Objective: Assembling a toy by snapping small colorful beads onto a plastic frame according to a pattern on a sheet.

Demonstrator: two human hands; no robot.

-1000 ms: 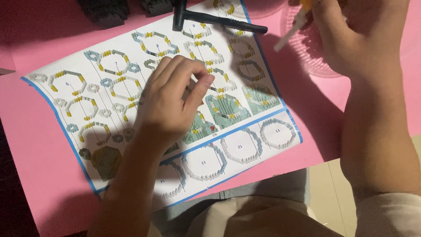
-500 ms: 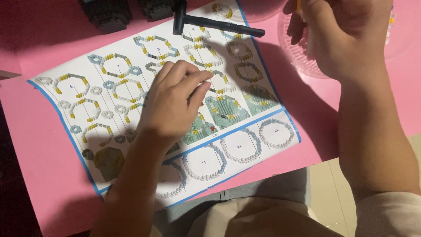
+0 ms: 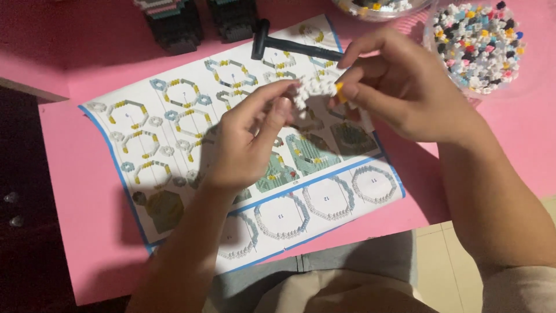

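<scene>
Both hands: left hand (image 3: 246,142), right hand (image 3: 399,87) pinching white brick cluster (image 3: 313,90) above instruction sheet (image 3: 174,116) | light, stiff, likely fragile | grip outer edges.

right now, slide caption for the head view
Both hands pinch a small white brick piece above an instruction sheet.

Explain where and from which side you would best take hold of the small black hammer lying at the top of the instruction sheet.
Probably the thin handle of the black hammer, pinched from above. It lies flat on the instruction sheet, head toward the left. The handle's far end runs under the right hand, so the bare stretch next to the head is the free part; the left hand is lower down, clear of it.
</scene>
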